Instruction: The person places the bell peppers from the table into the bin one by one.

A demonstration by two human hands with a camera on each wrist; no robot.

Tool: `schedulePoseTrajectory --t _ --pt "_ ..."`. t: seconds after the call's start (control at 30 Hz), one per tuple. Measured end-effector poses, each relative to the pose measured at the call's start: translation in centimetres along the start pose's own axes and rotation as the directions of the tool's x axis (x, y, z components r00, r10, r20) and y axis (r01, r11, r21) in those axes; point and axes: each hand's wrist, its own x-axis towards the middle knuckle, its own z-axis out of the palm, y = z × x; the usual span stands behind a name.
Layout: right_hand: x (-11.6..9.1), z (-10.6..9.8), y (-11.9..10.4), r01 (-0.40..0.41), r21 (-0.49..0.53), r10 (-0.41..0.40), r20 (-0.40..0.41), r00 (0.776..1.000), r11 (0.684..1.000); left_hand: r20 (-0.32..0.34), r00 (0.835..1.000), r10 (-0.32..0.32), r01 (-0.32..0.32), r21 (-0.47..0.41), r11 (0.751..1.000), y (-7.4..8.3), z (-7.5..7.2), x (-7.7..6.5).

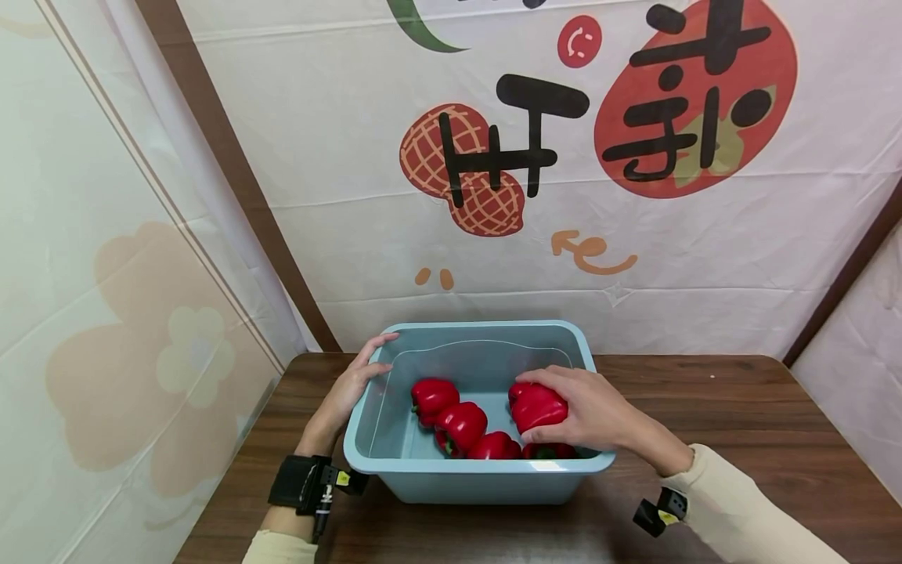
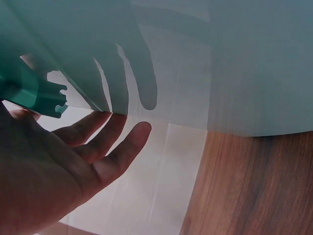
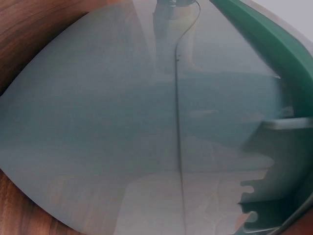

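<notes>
A light-blue plastic basin (image 1: 493, 479) stands on the table with several red bell peppers inside. In the head view my left hand (image 1: 352, 385) holds its left rim, the thumb reaching over the edge; the left wrist view shows this hand's other fingers (image 2: 115, 134) at the outer wall. My right hand (image 1: 585, 403) reaches over the right side and grips a red bell pepper (image 1: 534, 407) between thumb and fingers. Other peppers lie at left (image 1: 433, 395), centre (image 1: 461, 427) and front. The right wrist view is filled by the basin's shiny side (image 3: 122, 122); the right fingers are hidden there.
The dark wooden table (image 1: 705, 407) extends to both sides of the basin. Close behind hangs a white printed cloth (image 1: 338, 235), with another cloth wall (image 1: 106, 313) at left. Black camera straps sit on both wrists.
</notes>
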Motion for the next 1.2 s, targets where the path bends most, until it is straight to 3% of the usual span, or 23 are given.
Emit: schedulePoseTrajectory --t 0.8,0.97,1.2 --pt "0.31 0.1 0.0 0.007 -0.132 -0.003 0.034 0.999 0.991 0.004 1.0 0.002 -0.002 -0.012 1.0 0.06 0.04 -0.1" --pt "0.3 0.17 -0.14 -0.005 -0.134 0.007 0.018 1.0 0.991 0.002 1.0 0.001 -0.001 -0.009 1.0 0.07 0.01 -0.19" --pt "0.05 0.21 -0.29 -0.029 -0.048 0.028 -0.019 0.999 0.998 0.01 1.0 0.01 -0.01 -0.013 1.0 0.01 -0.06 -0.22"
